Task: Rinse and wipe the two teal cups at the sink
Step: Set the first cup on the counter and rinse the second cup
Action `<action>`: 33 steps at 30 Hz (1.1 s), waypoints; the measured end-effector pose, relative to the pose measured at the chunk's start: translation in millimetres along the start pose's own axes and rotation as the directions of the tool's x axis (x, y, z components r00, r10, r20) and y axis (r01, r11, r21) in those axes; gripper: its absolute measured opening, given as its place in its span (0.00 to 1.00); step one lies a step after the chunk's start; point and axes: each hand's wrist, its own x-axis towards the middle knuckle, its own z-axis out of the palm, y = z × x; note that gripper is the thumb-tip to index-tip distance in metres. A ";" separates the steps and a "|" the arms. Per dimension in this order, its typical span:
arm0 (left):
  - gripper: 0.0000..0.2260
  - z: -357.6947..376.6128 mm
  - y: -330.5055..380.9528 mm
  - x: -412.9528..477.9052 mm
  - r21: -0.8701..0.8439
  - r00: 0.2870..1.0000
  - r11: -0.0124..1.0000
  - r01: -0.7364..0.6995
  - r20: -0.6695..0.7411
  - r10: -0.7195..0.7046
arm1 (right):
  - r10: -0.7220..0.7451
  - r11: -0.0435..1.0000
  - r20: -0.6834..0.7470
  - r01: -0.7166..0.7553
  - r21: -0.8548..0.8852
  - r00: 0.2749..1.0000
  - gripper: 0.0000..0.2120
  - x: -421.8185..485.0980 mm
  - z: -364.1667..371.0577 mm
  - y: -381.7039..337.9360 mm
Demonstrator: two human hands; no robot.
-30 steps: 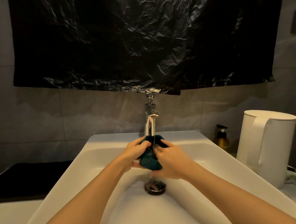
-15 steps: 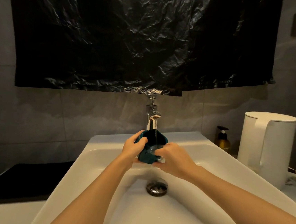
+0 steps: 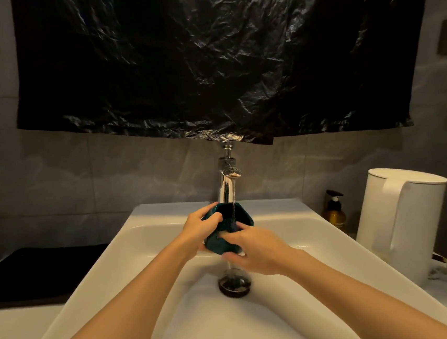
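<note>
One teal cup (image 3: pixel 220 241) with faceted sides is held over the white sink (image 3: pixel 121 250), its mouth up under the stream from the chrome tap (image 3: pixel 225 188). My left hand (image 3: pixel 199 230) grips the cup's left side, thumb at the rim. My right hand (image 3: pixel 254 247) is against the cup's right front, its fingertips blurred at the wall and rim. Water runs into the cup and spills down toward the drain (image 3: pixel 233 282). Only this one teal cup is in view.
A white kettle (image 3: pixel 402 220) stands on the counter right of the sink, with an amber pump bottle (image 3: pixel 335 210) behind it. A black mat (image 3: pixel 35 272) lies on the left. Black plastic sheeting (image 3: pixel 220 60) hangs on the wall above the tap.
The cup has turned from mouth tilted away to mouth up under the stream. My right hand slid from gripping the cup's side to its lower front, fingers moving.
</note>
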 end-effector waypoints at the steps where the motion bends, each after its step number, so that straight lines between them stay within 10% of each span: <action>1: 0.16 1.5 0.0 -0.9 -0.011 1.000 1.000 0.022 0.023 -0.022 | -0.012 0.999 0.003 0.012 0.037 1.000 0.20 1.9 0.0 -1.6; 6: 0.14 4.8 -0.2 -3.4 -0.013 0.998 0.999 0.049 0.025 -0.049 | 0.019 0.964 -0.011 -0.022 -0.266 1.000 0.30 3.9 4.3 11.5; 10: 0.14 2.3 0.3 -2.1 -0.005 1.000 1.000 0.023 0.006 -0.023 | 0.001 1.000 0.029 -0.001 -0.012 1.000 0.25 1.8 7.6 3.7; 33: 0.09 6.7 4.1 -12.0 0.034 0.994 0.996 0.080 0.071 -0.083 | 0.051 0.974 0.024 -0.045 -0.222 0.998 0.31 3.4 3.5 4.9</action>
